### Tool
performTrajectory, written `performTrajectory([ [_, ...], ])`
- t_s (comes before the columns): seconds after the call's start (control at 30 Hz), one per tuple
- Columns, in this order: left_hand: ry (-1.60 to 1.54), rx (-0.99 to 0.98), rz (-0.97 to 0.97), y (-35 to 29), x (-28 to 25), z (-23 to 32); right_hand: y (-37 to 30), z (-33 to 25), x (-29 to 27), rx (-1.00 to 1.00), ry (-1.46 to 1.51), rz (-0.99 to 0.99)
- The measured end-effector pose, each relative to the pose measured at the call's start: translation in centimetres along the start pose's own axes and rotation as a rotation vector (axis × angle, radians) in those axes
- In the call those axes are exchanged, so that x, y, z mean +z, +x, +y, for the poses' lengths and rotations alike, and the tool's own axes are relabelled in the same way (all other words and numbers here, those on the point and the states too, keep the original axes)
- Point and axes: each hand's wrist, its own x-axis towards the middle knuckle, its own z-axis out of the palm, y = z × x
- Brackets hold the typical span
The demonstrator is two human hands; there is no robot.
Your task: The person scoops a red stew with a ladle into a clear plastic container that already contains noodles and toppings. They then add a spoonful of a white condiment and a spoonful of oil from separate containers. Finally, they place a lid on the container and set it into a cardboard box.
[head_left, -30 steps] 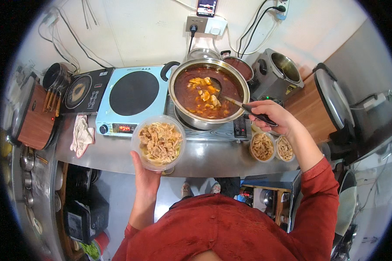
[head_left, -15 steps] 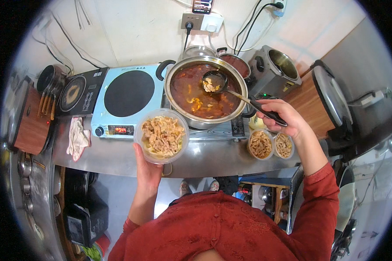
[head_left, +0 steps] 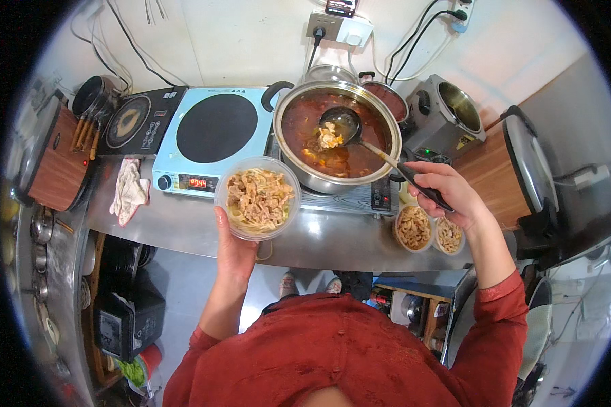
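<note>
My left hand is closed around a clear round plastic bowl, holding it above the counter's front edge. Noodles topped with chopped meat fill it. My right hand grips the dark handle of a ladle. The ladle's black bowl is over the large steel pot, low at the reddish soup, with pale and yellow pieces in it that look like egg. More yellow bits float in the soup below the ladle. The pot stands on a cooktop with a wood-grain front.
A light blue induction cooker and a black one stand left of the pot. White work gloves lie at the counter's left. Two tubs of meat pieces sit at the right, before a grey steel appliance and a wood-patterned barrel.
The view has shifted, so the counter things sit further right. The ladle remains in the pot, with its pieces now gathered nearer its left rim. Both hands keep their holds.
</note>
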Motion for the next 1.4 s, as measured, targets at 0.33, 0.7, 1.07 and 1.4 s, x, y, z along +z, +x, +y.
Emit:
performTrajectory([
  [0.33,0.083,0.016,0.033,-0.6,0.1,-0.2,-0.3,0.4,-1.2,-0.011,-0.079,0.110],
  [0.7,0.052,0.007,-0.018,-0.4,0.3,-0.7,-2.6,-0.3,-1.0,0.014,0.060,0.014],
  [1.07,0.082,0.035,0.020,-1.1,0.1,-0.5,-5.1,2.8,6.2,-0.443,-0.666,-0.140],
  [1.4,0.086,0.031,0.017,-1.5,0.0,-0.3,-6.7,3.5,8.7,-0.772,-1.294,-0.053],
])
